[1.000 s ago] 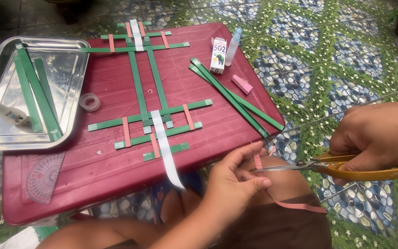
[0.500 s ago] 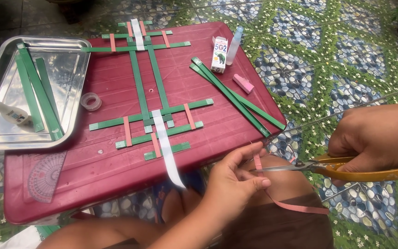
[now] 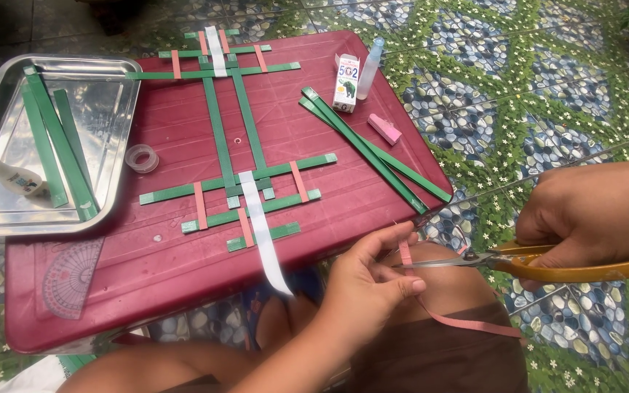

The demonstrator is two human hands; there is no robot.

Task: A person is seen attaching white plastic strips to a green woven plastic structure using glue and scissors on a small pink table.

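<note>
My left hand pinches a thin pink paper strip that trails down over my knee. My right hand grips yellow-handled scissors, their blades closed across the strip near my left fingertips. On the red plastic table lies a lattice of green strips crossed with short pink pieces and a white strip that hangs over the front edge.
A metal tray at the left holds green strips and a glue tube. A tape roll, a clear protractor, a small glue box, a bottle, a pink eraser and loose green strips lie on the table.
</note>
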